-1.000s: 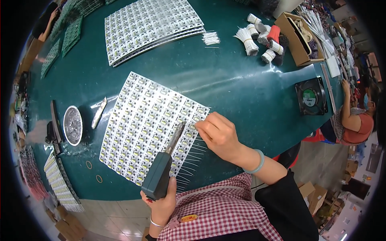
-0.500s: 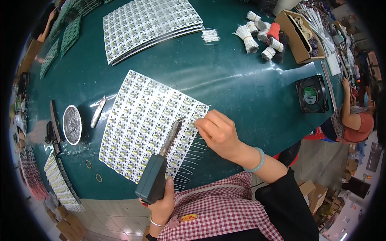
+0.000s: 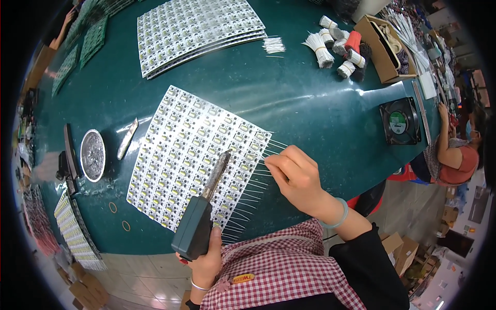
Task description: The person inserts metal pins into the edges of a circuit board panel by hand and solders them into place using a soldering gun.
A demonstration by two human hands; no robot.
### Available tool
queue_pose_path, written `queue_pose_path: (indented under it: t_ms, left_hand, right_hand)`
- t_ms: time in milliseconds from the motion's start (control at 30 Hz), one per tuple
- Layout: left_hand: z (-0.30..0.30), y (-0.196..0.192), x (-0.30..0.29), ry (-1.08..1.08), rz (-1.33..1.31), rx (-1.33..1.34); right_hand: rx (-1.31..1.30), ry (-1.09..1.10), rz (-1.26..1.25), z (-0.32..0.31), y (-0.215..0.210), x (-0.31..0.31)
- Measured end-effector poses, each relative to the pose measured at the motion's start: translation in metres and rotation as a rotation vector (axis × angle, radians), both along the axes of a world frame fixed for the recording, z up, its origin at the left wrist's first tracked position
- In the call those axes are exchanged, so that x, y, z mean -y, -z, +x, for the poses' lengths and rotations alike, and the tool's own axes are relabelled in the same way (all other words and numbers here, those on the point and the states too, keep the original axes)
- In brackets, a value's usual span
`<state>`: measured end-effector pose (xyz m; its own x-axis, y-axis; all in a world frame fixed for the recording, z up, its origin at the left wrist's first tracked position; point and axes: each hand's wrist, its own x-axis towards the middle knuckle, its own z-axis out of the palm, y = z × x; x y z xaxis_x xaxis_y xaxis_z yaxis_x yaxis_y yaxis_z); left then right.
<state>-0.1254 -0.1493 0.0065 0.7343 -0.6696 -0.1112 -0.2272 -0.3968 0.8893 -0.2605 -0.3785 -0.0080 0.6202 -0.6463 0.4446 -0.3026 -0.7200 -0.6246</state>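
Observation:
A white panel of many small circuit boards (image 3: 191,155) lies flat on the dark green table (image 3: 310,108), with a row of thin white wires (image 3: 248,199) sticking out along its right edge. My left hand (image 3: 206,261) grips a dark green soldering iron (image 3: 199,217) whose tip rests over the panel near that edge. My right hand (image 3: 297,175) pinches one of the thin wires at the panel's right edge, fingers closed on it, just right of the iron's tip.
A stack of similar panels (image 3: 196,28) lies at the far side. Bundles of white wires (image 3: 336,46) and a cardboard box (image 3: 385,49) sit far right, with a small black fan (image 3: 402,121) nearer. A round metal dish (image 3: 93,155) stands left. Another person (image 3: 454,155) sits at right.
My left hand has shifted the soldering iron slightly, its tip staying over the panel's right part. My right hand stays at the wire row with little movement.

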Motion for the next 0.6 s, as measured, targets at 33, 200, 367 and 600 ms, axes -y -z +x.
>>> queue_pose_path:
  t_ms: [33, 200, 367, 600]
  left_hand:
    - [0.001, 0.001, 0.000, 0.011, 0.003, -0.007]
    - [-0.002, -0.001, 0.001, -0.016, -0.011, -0.074]
    - [-0.003, 0.003, -0.004, -0.017, 0.017, -0.092]
    - [-0.006, -0.003, 0.004, -0.039, 0.060, -0.032]
  right_hand:
    - [0.029, 0.003, 0.009, 0.001, -0.005, -0.002]
    - [0.091, -0.042, 0.018, 0.015, 0.007, -0.005]
    - [0.060, -0.024, -0.016, 0.021, 0.018, -0.004]
    - [0.044, -0.017, -0.046, 0.024, 0.017, -0.005]
